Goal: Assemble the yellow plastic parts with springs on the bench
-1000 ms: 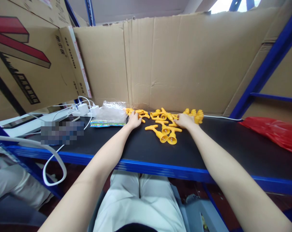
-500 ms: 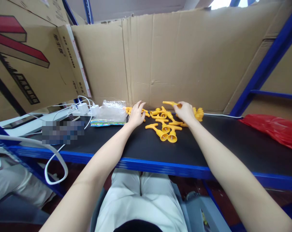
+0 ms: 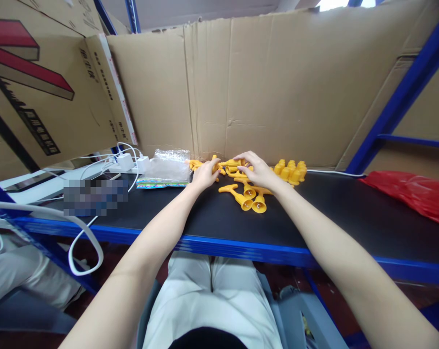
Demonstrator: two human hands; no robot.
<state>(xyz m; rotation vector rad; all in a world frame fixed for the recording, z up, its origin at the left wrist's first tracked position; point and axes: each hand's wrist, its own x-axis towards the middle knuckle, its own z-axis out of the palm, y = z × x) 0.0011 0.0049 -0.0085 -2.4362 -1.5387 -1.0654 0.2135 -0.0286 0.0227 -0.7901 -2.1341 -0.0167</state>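
My left hand (image 3: 205, 175) is closed on the crossbar end of a yellow T-handled plastic piece (image 3: 225, 165). On its other, wider end, the fingers of my right hand (image 3: 255, 170) are curled; they partly hide it. Just below my hands, several similar yellow pieces with flared cup ends (image 3: 245, 203) lie loosely on the black tabletop. Small silvery bits show inside some of the cups. More small orange-yellow parts (image 3: 195, 165) lie behind and left of my left hand.
Several yellow cup-shaped pieces (image 3: 290, 172) stand grouped at the right. A clear plastic bag (image 3: 164, 167) lies left, near white chargers and cables (image 3: 125, 162). A red plastic bag (image 3: 408, 194) is far right. Cardboard (image 3: 277, 87) walls the back; a blue rail (image 3: 241, 248) edges the front.
My right hand has moved left with the yellow piece, bringing it to my left hand, which has closed on its crossbar. The standing cup-shaped group at the right is now uncovered.
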